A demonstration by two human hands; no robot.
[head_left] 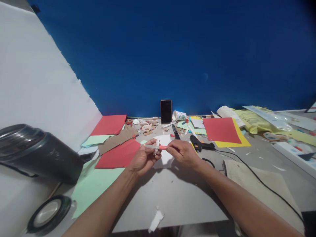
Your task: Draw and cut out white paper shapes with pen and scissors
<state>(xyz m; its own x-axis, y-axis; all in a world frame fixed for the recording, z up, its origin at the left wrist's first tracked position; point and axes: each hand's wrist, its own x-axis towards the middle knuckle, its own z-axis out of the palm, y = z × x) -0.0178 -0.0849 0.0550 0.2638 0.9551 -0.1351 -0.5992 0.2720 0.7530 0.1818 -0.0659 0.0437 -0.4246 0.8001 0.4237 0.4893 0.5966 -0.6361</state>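
My left hand (144, 160) and my right hand (184, 153) meet over the middle of the grey table (177, 194). Together they hold a thin pen-like tool (158, 147) with an orange-red grip and a pale tip pointing left. The right hand's fingers are closed round the orange part. The left hand pinches a small white paper scrap (156, 149) against the tool's pale end. A white sheet of paper (165, 154) lies on the table just beneath both hands.
Red (118, 154), green (95, 184) and yellow (234, 141) paper sheets lie around. A black glue gun (199, 144) with its cord is right of my hands. A phone (166, 111) and paper cup (179, 115) stand at the back. A dark cylinder (37, 151) lies left.
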